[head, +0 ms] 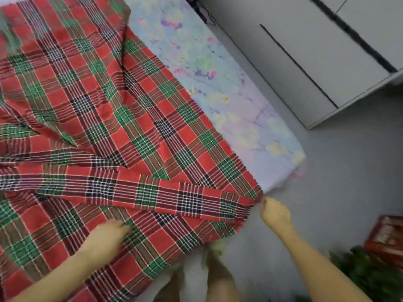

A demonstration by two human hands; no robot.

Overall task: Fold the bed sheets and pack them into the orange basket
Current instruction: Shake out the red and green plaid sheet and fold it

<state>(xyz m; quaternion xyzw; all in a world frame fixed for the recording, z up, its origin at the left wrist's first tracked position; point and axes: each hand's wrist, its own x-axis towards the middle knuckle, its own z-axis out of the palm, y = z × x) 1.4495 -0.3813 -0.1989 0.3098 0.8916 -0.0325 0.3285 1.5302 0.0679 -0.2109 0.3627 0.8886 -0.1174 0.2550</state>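
Observation:
A red and green plaid bed sheet (104, 118) lies spread and wrinkled over the bed, with a folded band running across its near part. My right hand (275, 212) pinches the sheet's corner at the bed's right edge. My left hand (109, 234) rests flat on the plaid cloth near the front, fingers straight. An orange-red basket (386, 238) shows partly at the right edge, on the floor. The frame is blurred by motion.
Under the plaid sheet lies a pale floral bed cover (229, 88) on the mattress. A grey cabinet (316, 51) stands beyond the bed on the grey floor (340, 162). Something green (366, 273) lies by the basket at the lower right.

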